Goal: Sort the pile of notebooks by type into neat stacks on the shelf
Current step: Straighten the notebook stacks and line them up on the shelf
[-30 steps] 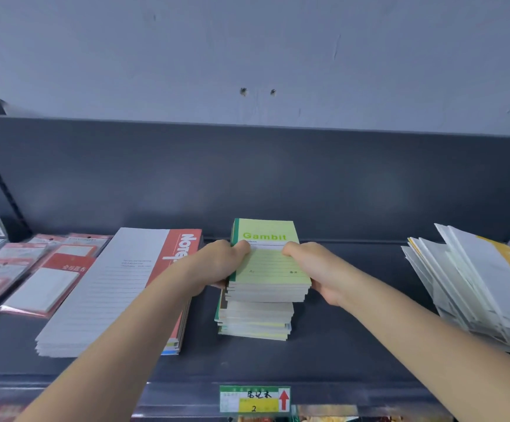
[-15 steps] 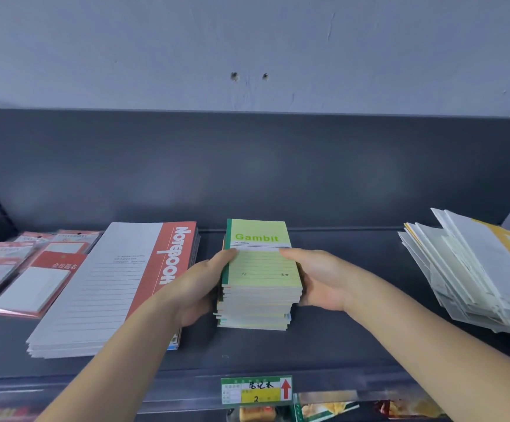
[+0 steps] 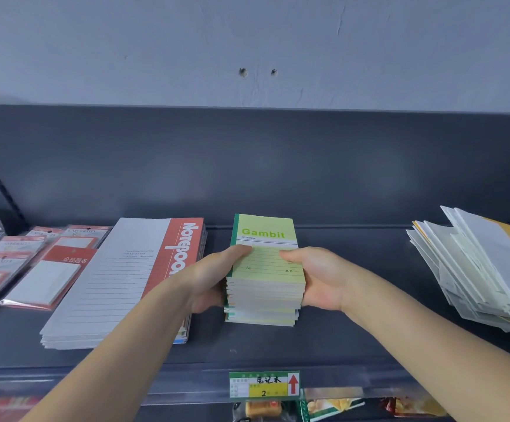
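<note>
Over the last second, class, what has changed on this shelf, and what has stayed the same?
The upper batch of Gambit notebooks, which overhung the lower ones, now sits nearly flush on them. The left hand and right hand have slid lower down the stack's sides, thumbs on the cover. The red notebook stack and the loose pile on the right lie as before.

A shop, in its stationery section. A dark metal display shelf [image 3: 354,330] carries goods in multiples: a stack of identical Gambit notebooks [image 3: 265,233] at the centre, a stack of red-banded notebooks [image 3: 119,284] at 9 o'clock of it, pads in clear sleeves [image 3: 34,278] farther toward 9, and a slumped pile of notebooks [image 3: 476,269] at 3 o'clock. At 6 o'clock the shelf's front rail holds a price label [image 3: 264,384] with a red arrow, and packaged goods [image 3: 333,406] show on the tier below
</note>
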`<state>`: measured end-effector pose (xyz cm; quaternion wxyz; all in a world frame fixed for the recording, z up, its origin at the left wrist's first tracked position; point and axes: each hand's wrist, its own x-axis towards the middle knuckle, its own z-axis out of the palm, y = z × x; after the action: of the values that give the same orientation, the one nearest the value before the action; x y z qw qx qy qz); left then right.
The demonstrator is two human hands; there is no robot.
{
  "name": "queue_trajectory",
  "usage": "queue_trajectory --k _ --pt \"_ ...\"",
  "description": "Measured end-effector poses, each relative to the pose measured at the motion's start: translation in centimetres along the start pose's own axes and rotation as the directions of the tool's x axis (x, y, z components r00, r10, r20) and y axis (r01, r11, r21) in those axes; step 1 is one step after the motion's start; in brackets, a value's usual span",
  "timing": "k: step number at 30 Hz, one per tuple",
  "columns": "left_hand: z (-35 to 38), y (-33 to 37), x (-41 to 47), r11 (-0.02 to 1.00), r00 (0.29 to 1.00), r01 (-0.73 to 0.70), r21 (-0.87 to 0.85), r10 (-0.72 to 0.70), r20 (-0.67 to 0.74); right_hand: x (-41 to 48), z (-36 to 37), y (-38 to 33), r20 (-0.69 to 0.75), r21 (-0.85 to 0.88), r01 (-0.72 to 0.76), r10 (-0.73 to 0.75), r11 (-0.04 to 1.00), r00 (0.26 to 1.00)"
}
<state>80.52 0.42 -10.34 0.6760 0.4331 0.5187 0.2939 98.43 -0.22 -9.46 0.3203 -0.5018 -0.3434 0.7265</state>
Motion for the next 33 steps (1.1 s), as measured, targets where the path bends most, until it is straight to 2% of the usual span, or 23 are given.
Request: queue_trajectory --k 8,13,16,21,33 --pt "0.3 0.4 -0.1 1.0 1.0 0.007 0.031 -0.007 0.009 0.0 -0.5 -0.1 0.026 -0.017 -0.014 0.014 1.0 1.0" --pt "-0.2 -0.2 0.0 0.998 0.995 0.005 -0.066 0.002 0.105 0.3 -1.5 0.2 0.021 -0.016 -0.083 0.084 0.996 0.996" --pt "-0.2 -1.8 -0.1 0.986 0.995 -0.019 -0.165 0.035 0.097 0.0 -1.4 0.9 0.035 0.007 -0.107 0.107 0.994 0.994" --pt "0.3 -2.6 -0.3 0.971 0.993 -0.034 -0.236 0.06 0.104 -0.5 -0.9 0.9 0.06 0.019 -0.079 0.077 0.997 0.995" --pt "-0.3 -2.3 -0.4 0.975 0.988 -0.015 -0.22 0.049 0.147 0.0 -0.9 0.8 0.048 -0.028 -0.077 0.078 0.997 0.996"
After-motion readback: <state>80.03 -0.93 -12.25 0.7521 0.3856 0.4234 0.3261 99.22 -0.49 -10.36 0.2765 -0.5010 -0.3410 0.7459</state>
